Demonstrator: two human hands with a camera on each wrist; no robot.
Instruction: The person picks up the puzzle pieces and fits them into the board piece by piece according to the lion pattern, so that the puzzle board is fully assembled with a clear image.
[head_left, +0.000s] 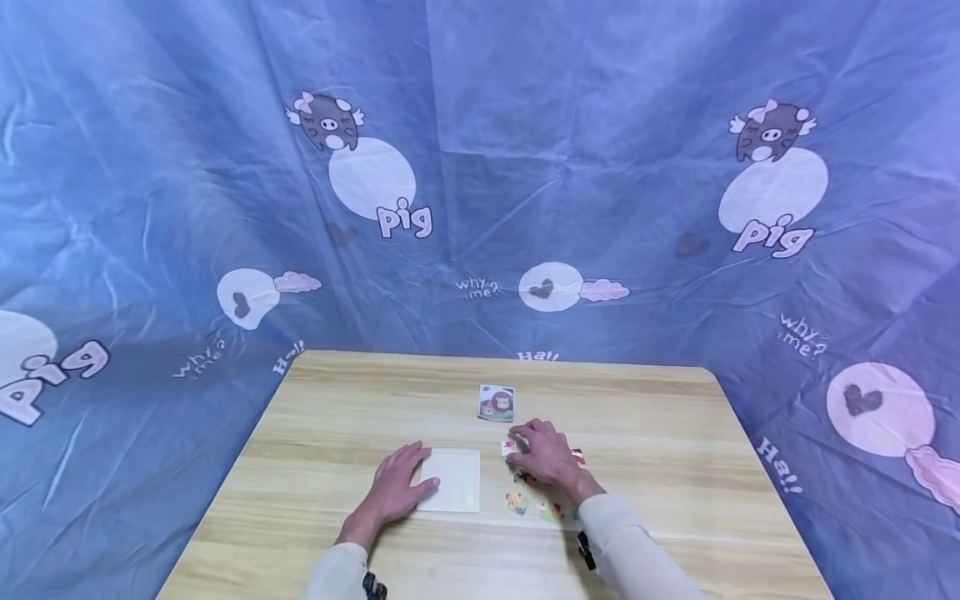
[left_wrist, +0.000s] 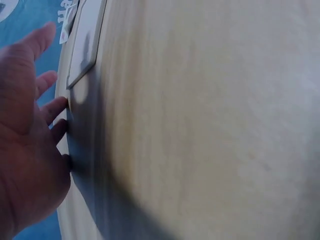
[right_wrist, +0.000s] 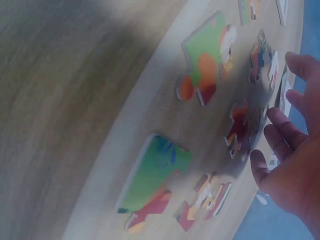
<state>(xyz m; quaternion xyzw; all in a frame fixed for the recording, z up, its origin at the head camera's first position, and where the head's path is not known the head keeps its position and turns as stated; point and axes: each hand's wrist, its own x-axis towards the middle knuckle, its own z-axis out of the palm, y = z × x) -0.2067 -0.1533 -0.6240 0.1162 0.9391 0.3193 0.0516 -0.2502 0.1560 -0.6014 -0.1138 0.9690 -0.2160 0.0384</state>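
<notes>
My left hand (head_left: 399,482) lies at the left side of a shallow white puzzle frame (head_left: 459,482), its thumb over the frame and its fingers spread. In the left wrist view the fingers are loosely bent near the frame's corner (left_wrist: 82,72). My right hand (head_left: 549,454) reaches over the loose jigsaw pieces, thumb and forefinger apart beside a white piece with a pink flower (head_left: 509,447). Seen from the right wrist, its relaxed fingers (right_wrist: 287,132) hover by several pieces, among them a green and orange one (right_wrist: 206,60) and a green one with blue marks (right_wrist: 157,172).
A picture card with a lion (head_left: 497,402) lies on the wooden table (head_left: 360,400) behind the frame. An orange piece (head_left: 517,502) and a green and orange piece (head_left: 551,510) lie nearest me. Blue printed cloth (head_left: 487,167) hangs around the table's back and sides.
</notes>
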